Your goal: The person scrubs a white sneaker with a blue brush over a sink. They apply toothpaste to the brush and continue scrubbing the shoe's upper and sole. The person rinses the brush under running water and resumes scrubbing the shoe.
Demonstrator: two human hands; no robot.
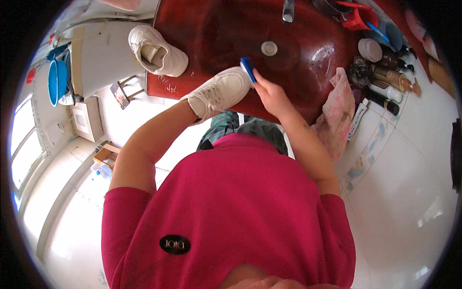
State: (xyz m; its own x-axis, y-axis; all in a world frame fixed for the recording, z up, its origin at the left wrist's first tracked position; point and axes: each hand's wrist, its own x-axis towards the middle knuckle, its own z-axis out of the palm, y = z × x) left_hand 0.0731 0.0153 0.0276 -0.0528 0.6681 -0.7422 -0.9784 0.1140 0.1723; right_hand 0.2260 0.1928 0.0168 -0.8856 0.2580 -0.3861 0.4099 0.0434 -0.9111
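Observation:
A white lace-up sneaker is worn over my left hand, its toe pointing right above the red sink's front edge. The fingers are hidden inside the shoe; only the wrist shows at its opening. My right hand grips a blue-backed brush, whose pale bristles touch the sneaker's toe. The second white sneaker stands on the left part of the glossy red sink counter, its opening towards me. Beyond the brush lies the basin with its round drain, below a metal faucet.
A pink-patterned cloth hangs over the counter's right edge. Beside it are a toothpaste tube, several bottles, a white-lidded jar and a red cup. A small stool stands on the floor at left.

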